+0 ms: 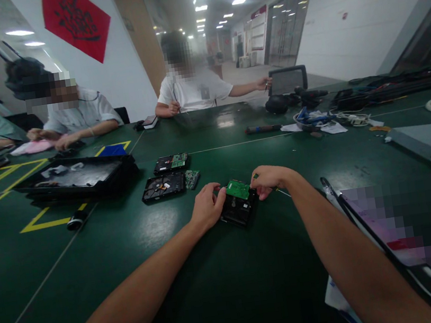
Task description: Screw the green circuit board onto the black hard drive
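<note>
A hard drive (239,209) with a green circuit board (238,189) on its upper part lies on the table in front of me. My left hand (208,205) grips its left edge, thumb near the board. At the drive's upper right corner, my right hand (268,179) has its fingers closed on a slim screwdriver (283,192); the metal shaft pokes out to the right below the palm. Its fingertips touch or nearly touch the drive's edge; exact contact is hidden. Further left lie another hard drive (163,186), a loose circuit board (192,179) and a third drive (170,163).
A black tray (77,175) with scraps stands at left, near a black cylinder (76,219). A phone-like device (385,228) with a cable lies beside my right forearm. A grey metal box (429,139) and tools sit at right. Co-workers (193,87) sit across the green table (165,291).
</note>
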`<state>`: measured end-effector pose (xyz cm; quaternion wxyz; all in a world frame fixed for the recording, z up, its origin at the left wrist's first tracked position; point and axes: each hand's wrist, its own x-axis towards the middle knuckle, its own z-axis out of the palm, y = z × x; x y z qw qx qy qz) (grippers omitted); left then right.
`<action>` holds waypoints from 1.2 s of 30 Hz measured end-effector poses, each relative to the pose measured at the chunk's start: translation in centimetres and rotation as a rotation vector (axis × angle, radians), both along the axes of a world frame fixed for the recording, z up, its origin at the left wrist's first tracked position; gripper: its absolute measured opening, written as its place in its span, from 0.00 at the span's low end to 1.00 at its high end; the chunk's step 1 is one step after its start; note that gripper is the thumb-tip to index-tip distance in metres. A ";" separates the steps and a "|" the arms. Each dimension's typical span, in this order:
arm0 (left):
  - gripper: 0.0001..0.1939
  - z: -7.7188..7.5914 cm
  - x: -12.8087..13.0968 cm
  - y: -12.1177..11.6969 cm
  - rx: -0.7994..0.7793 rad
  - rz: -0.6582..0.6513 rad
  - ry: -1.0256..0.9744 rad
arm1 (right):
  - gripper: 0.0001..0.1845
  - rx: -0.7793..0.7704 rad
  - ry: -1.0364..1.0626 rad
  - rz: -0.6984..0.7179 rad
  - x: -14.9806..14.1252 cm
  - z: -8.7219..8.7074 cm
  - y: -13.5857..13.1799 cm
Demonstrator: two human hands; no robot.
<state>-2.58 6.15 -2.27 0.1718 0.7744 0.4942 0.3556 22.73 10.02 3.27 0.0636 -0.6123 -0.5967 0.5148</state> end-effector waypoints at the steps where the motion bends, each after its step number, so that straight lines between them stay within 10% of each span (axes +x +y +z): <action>1: 0.16 0.0 0.0 0.0 -0.003 -0.005 0.002 | 0.06 0.003 0.005 -0.010 0.0 0.0 0.0; 36: 0.20 0.0 -0.1 0.4 -0.068 -0.018 0.072 | 0.06 0.115 0.056 -0.121 -0.8 -0.3 0.4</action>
